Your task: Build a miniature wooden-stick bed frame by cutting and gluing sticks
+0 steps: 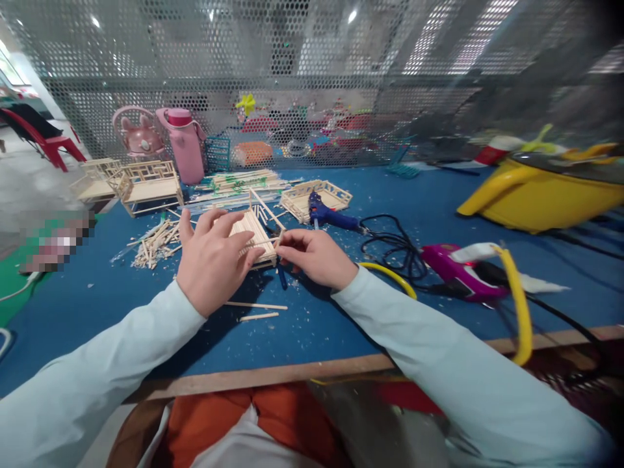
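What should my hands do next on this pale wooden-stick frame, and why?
Perhaps gently press the near right corner of the pale, slatted wooden-stick frame: your right hand pinches there, while your left hand spreads over the left side and seems placed to steady it. Whether that joint has glue, I can't tell.

From afar, I see a left sleeve (112, 351) and a right sleeve (429, 338), both long and a soft, pale blue. They are one plain colour, with small wrinkles and folds along the cloth, and each stops in a neat edge at the wrist. The left hand (209, 263) and the right hand (319, 258) are bare. Down low, I see orange-red cloth (302, 419) over the lap, darker in the shade. Pale grey-white cloth (244, 445) makes a pointy shape in the middle. I can't tell which clothes these two are
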### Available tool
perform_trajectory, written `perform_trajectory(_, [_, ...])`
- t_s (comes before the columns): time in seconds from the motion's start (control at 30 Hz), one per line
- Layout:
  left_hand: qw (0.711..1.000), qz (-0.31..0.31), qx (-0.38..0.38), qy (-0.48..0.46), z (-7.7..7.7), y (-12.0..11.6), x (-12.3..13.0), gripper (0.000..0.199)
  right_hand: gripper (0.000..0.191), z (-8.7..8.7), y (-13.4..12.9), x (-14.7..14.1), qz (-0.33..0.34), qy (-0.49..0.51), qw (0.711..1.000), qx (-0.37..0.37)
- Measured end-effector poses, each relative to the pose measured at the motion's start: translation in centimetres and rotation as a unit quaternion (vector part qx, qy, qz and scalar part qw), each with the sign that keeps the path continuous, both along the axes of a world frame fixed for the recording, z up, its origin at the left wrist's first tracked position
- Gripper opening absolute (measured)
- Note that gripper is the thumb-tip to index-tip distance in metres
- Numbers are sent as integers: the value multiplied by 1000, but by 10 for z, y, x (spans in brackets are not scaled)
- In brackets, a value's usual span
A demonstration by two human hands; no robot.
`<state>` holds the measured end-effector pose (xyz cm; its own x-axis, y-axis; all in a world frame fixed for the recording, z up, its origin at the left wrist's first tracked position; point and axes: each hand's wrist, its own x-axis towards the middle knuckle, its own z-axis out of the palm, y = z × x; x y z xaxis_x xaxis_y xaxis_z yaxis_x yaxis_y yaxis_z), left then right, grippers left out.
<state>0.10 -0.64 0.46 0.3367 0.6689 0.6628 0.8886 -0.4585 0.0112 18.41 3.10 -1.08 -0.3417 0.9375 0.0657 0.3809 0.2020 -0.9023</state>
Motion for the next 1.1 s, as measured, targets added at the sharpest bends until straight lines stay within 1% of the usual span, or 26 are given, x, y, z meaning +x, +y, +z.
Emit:
perform_trajectory(0.07, [1000, 7, -7, 3, -5, 1, 2, 19, 11, 0, 0, 0, -3, -3, 1000, 7])
perform_trajectory(0.17, [1000, 6, -12, -16, -11, 4, 1, 20, 10, -1, 1, -1, -1, -5, 1000, 20])
perform_trajectory(0.3, [999, 0, -12, -41, -15, 6, -1, 20, 10, -1, 1, -1, 6, -6, 999, 38])
perform_trajectory(0.47, [999, 0, -21, -48, -16, 6, -1, 19, 11, -1, 2, -1, 14, -21, 998, 64])
perform_trajectory(0.6, [998, 19, -19, -53, -16, 5, -1, 19, 12, -2, 3, -1, 15, -37, 996, 81])
perform_trajectory(0.9, [998, 34, -22, -45, -15, 5, 0, 21, 13, -1, 2, -1, 13, -37, 996, 82])
perform_trajectory(1.1, [998, 34, -18, -46, -17, 7, -1, 19, 13, 0, 2, -2, 14, -39, 996, 75])
